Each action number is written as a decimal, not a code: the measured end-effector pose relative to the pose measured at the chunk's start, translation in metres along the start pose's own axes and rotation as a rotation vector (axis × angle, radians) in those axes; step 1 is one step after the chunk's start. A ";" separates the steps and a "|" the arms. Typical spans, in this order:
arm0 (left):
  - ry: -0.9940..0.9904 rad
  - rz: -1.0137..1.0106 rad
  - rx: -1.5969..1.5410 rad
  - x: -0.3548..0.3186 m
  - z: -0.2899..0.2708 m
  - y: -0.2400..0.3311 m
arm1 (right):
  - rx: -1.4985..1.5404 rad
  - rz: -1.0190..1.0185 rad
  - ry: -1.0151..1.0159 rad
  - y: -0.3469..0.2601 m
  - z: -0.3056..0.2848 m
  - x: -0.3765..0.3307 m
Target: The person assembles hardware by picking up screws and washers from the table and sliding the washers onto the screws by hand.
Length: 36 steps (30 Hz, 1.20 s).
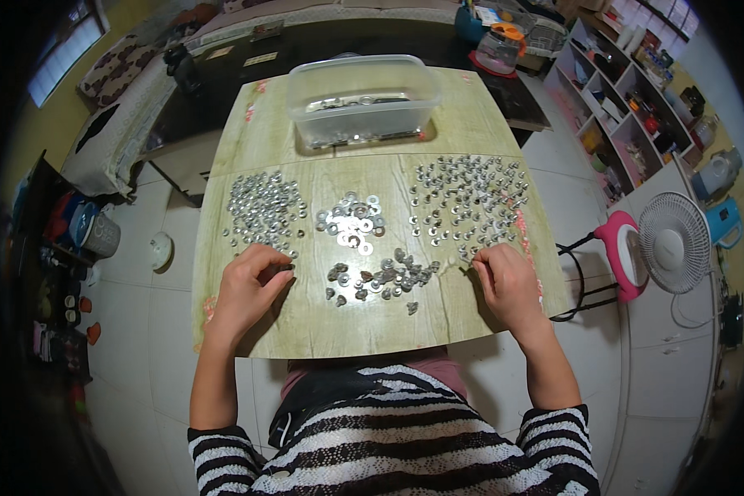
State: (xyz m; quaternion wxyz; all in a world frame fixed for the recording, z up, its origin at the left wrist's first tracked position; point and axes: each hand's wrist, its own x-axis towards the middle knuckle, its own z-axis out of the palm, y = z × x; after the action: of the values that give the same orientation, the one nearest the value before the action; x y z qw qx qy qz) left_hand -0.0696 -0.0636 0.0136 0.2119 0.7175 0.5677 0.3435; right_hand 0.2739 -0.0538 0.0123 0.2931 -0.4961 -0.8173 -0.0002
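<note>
My left hand (252, 291) is at the near edge of a spread of small silvery nuts (260, 207), thumb and fingertips pinched together; a small dark bit shows at the tips, too small to name. On the other side, my right hand (511, 285) is closed in a pinch beside a spread of short silvery screws (467, 198); whatever its fingertips hold is hidden. Flat round washers (354, 221) lie heaped between the two spreads. Nearer to me is a loose cluster of assembled-looking metal fasteners (388, 277), lying between my hands.
A clear plastic tub (364, 124) with metal pieces inside stands at the far side of the wood-patterned table (347, 326). Beyond is a dark table (231, 62). To the right are a pink-and-white chair (624, 255), a fan (674, 240) and a shelf unit (612, 103).
</note>
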 end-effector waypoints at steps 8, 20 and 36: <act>0.007 0.007 -0.023 0.004 0.008 0.004 | -0.220 -0.055 0.071 0.025 -0.002 -0.017; 0.042 0.013 -0.028 0.001 0.009 0.005 | -0.163 -0.127 0.037 0.033 -0.002 -0.017; 0.043 0.078 -0.005 0.000 0.012 0.007 | 0.069 -0.022 0.096 -0.002 0.000 -0.012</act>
State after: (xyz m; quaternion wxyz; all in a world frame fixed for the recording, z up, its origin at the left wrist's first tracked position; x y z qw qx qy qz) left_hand -0.0558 -0.0645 0.0105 0.1877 0.7311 0.5428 0.3683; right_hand 0.2761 -0.0646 0.0074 0.3486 -0.4763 -0.8072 0.0010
